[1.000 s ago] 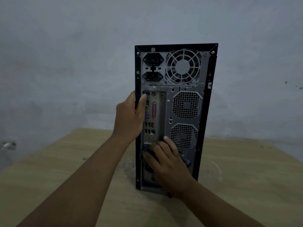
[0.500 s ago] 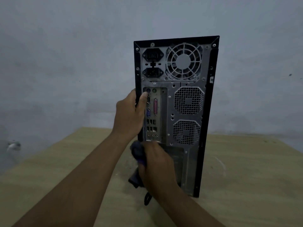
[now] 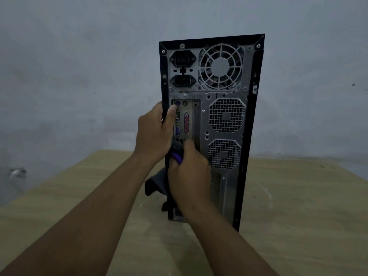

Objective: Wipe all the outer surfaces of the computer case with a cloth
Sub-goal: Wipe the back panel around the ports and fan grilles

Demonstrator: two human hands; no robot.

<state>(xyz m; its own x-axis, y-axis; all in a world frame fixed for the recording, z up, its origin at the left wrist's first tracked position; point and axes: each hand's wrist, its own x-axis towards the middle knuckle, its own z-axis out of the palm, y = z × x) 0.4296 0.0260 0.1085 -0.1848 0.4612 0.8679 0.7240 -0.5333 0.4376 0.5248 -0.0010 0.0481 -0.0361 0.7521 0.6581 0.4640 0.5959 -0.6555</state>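
The right hand (image 3: pixel 189 172) has climbed the back panel of the computer case (image 3: pixel 225 116) from its foot to the ports, fingers now curled round the one bunched dark cloth (image 3: pixel 157 184). The single case stands upright on the table (image 3: pixel 298 216), long axis vertical, back facing the person. The left hand (image 3: pixel 153 134) grips the case's left edge, thumb on the panel. The unwiped grilles probably lie up and right of the cloth.

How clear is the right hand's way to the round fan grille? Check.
Probably yes: the right hand, holding the cloth by the ports, has only rear panel between it and the fan grille; the left hand grips the case's edge.
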